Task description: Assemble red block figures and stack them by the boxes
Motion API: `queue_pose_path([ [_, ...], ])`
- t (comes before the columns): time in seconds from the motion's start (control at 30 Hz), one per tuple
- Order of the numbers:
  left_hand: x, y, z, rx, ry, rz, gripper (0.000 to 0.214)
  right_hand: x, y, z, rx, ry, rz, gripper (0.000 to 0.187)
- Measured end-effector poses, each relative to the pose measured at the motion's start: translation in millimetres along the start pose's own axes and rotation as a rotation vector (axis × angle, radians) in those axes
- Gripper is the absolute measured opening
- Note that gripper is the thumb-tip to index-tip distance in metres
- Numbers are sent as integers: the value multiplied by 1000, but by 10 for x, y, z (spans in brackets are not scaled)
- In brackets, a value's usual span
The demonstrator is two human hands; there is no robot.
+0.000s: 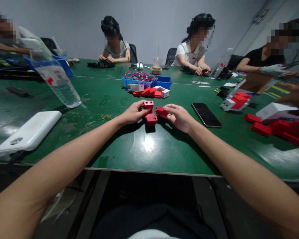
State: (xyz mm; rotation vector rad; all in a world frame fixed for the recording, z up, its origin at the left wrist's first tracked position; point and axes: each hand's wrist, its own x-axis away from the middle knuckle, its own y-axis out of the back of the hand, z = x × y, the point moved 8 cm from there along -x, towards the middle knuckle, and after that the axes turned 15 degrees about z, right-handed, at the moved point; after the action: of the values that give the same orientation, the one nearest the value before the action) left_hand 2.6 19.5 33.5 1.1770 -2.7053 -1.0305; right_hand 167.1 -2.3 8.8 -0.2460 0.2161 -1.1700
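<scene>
While the left hand [136,114] pinches a red C-shaped plastic housing [150,119] between thumb and fingers over the green tabletop [129,149], the right hand [178,117] grips a smaller red block [161,111] just beside it; a black smartphone [206,115] lies nearby, and a blue tray [125,83] of coloured wires [141,77] stands beyond.

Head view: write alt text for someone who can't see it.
A left hand holds a red holed block and the right hand a smaller red piece beside it, over a green table. Four other people are around the table.
</scene>
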Motion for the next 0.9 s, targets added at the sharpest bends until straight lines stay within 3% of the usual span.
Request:
queue_pose_path([
  [0.2, -6, -6, 3, 7, -7, 7, 41, 34, 27, -7, 18, 7, -42, 48],
  [0.43, -11, -10, 35, 14, -1, 9, 42, 34, -51, 2, 64, -11, 26, 35],
  [0.67, -19, -17, 57, 43, 9, 5, 43, 43, -33, -17, -10, -64, -27, 19],
  [0.77, -22, -20, 75, 68, 11, 2, 41, 52, -6, -66, -68, -144, -68, 22],
  [0.9, -19, -17, 85, 57, 25, 1, 38, 30, -42, -74, -93, -176, 10, 30],
])
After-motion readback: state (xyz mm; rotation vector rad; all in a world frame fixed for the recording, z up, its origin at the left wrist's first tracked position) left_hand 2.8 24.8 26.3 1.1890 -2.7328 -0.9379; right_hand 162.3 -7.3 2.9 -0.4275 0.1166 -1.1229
